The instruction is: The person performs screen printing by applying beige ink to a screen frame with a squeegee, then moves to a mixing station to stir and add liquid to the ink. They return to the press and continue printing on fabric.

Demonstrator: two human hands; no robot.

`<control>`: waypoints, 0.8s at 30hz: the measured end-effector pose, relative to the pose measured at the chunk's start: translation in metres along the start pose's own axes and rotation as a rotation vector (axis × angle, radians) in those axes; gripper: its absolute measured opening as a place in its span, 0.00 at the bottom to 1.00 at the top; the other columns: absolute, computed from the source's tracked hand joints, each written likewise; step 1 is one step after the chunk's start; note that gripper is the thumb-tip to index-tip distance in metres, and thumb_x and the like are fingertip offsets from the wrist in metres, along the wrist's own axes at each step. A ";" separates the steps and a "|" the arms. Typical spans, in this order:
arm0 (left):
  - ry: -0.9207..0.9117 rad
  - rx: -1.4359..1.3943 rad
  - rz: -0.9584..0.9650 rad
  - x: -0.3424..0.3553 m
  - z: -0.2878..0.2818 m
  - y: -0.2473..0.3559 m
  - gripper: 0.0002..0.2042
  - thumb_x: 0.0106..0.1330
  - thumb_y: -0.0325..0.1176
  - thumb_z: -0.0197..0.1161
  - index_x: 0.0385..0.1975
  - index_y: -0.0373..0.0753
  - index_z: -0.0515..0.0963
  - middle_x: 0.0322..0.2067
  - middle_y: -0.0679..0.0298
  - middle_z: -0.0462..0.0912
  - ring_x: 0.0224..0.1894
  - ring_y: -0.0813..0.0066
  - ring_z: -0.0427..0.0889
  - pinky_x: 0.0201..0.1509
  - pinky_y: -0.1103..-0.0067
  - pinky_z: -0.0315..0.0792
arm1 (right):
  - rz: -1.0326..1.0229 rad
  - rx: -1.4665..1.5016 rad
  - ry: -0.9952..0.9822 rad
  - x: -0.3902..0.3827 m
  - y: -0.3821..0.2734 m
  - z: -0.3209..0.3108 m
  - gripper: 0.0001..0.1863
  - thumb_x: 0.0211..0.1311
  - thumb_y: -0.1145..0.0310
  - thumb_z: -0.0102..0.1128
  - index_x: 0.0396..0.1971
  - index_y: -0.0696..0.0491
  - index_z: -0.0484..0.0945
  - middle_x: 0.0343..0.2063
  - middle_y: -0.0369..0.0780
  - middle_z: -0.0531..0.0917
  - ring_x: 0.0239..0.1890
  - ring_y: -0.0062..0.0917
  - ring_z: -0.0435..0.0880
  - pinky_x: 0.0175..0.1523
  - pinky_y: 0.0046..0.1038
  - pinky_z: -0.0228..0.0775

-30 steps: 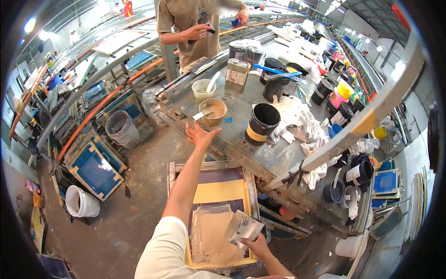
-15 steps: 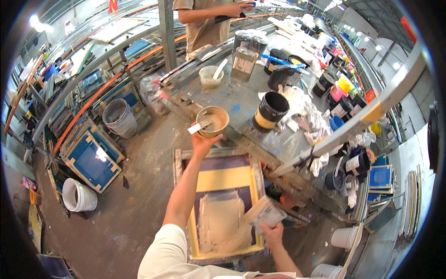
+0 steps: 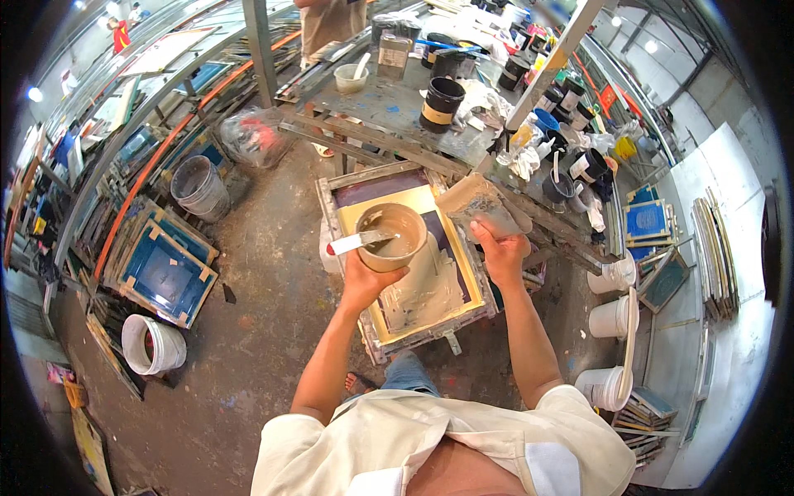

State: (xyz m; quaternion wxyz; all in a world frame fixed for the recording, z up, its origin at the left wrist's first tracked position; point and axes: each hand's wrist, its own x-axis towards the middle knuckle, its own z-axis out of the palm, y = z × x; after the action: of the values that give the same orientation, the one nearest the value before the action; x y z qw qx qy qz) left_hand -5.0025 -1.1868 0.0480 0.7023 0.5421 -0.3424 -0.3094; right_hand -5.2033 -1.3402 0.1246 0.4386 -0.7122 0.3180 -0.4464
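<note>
My left hand (image 3: 364,286) is wrapped round a round tub (image 3: 382,264) of tan ink or paste, held above a screen printing frame (image 3: 386,336). A white-handled spatula (image 3: 351,242) leans in the tub, its blade tip in the tan stuff. In my right hand (image 3: 504,250) is a flat, broad scraper (image 3: 483,205) smeared with the same tan, gripped with the thumb on its face. It is raised over the frame's far right corner. Thick tan paste (image 3: 426,291) lies across the mesh below, beside a yellow strip. The tub hides part of the screen.
Beyond the frame, a workbench (image 3: 351,112) carries a black tub (image 3: 442,104), a metal can (image 3: 394,54), a whitish bowl (image 3: 351,78) and rags (image 3: 480,101). Buckets (image 3: 154,345) and framed screens (image 3: 169,269) stand at left. More white buckets (image 3: 609,317) stand at right.
My left hand has brought the tub nearer, over the screen. The scraper in my right hand has risen from the screen's near right to its far right corner. The view has shifted too.
</note>
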 end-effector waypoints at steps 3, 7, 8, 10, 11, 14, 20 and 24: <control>0.025 -0.059 0.028 -0.022 0.007 0.029 0.39 0.41 0.27 0.84 0.57 0.33 0.71 0.52 0.58 0.82 0.54 0.68 0.81 0.61 0.72 0.76 | -0.021 -0.088 0.001 -0.019 -0.024 0.004 0.09 0.61 0.73 0.72 0.40 0.59 0.88 0.39 0.36 0.88 0.40 0.20 0.85 0.49 0.25 0.76; -0.001 0.000 0.073 -0.026 -0.003 0.047 0.41 0.40 0.29 0.85 0.57 0.33 0.70 0.52 0.58 0.81 0.52 0.68 0.82 0.59 0.72 0.76 | -0.244 -0.272 -0.053 -0.038 -0.043 0.006 0.12 0.61 0.73 0.71 0.44 0.58 0.85 0.45 0.42 0.88 0.47 0.26 0.85 0.54 0.28 0.76; -0.006 -0.078 0.110 -0.028 -0.003 0.053 0.41 0.40 0.30 0.85 0.57 0.33 0.71 0.52 0.58 0.81 0.53 0.69 0.81 0.59 0.72 0.76 | -0.342 -0.319 -0.063 -0.038 -0.047 0.006 0.14 0.61 0.73 0.71 0.46 0.58 0.83 0.47 0.44 0.87 0.50 0.29 0.85 0.56 0.29 0.75; 0.011 -0.042 0.111 -0.038 -0.005 0.065 0.40 0.40 0.28 0.85 0.57 0.34 0.71 0.51 0.58 0.82 0.52 0.68 0.82 0.60 0.72 0.76 | -0.454 -0.121 -0.152 -0.039 -0.054 0.010 0.15 0.58 0.75 0.70 0.46 0.57 0.82 0.49 0.45 0.86 0.52 0.33 0.85 0.57 0.32 0.75; 0.021 -0.021 0.113 -0.041 -0.007 0.069 0.40 0.40 0.28 0.85 0.57 0.34 0.71 0.51 0.59 0.82 0.52 0.68 0.82 0.60 0.72 0.76 | -0.509 -0.017 -0.198 -0.038 -0.058 0.014 0.16 0.57 0.77 0.70 0.46 0.56 0.81 0.50 0.46 0.86 0.53 0.35 0.85 0.58 0.33 0.75; -0.034 -0.088 0.158 -0.043 -0.017 0.070 0.44 0.39 0.27 0.85 0.60 0.35 0.68 0.54 0.58 0.80 0.55 0.68 0.80 0.63 0.71 0.74 | -0.694 -0.148 -0.201 -0.032 -0.072 0.019 0.15 0.54 0.77 0.70 0.44 0.56 0.81 0.48 0.47 0.86 0.54 0.40 0.85 0.60 0.37 0.74; 0.045 0.203 0.397 -0.059 -0.049 0.080 0.54 0.37 0.32 0.86 0.68 0.36 0.61 0.60 0.57 0.72 0.64 0.63 0.71 0.70 0.68 0.66 | -0.816 -0.329 -0.256 -0.021 -0.093 0.017 0.17 0.52 0.75 0.71 0.44 0.55 0.83 0.48 0.45 0.87 0.54 0.39 0.85 0.61 0.37 0.72; 0.003 0.205 0.406 -0.078 -0.056 0.096 0.57 0.35 0.38 0.86 0.70 0.36 0.60 0.64 0.55 0.67 0.68 0.61 0.66 0.73 0.67 0.61 | -0.826 -0.483 -0.251 -0.008 -0.080 -0.008 0.19 0.56 0.66 0.71 0.46 0.57 0.83 0.49 0.46 0.86 0.53 0.38 0.84 0.60 0.37 0.72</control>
State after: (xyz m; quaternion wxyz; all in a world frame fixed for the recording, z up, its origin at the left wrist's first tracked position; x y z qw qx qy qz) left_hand -4.9960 -1.0721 0.1201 0.6921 0.5310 -0.4729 -0.1246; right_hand -5.2095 -1.3030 0.1960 0.0824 -0.9084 0.0482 -0.4071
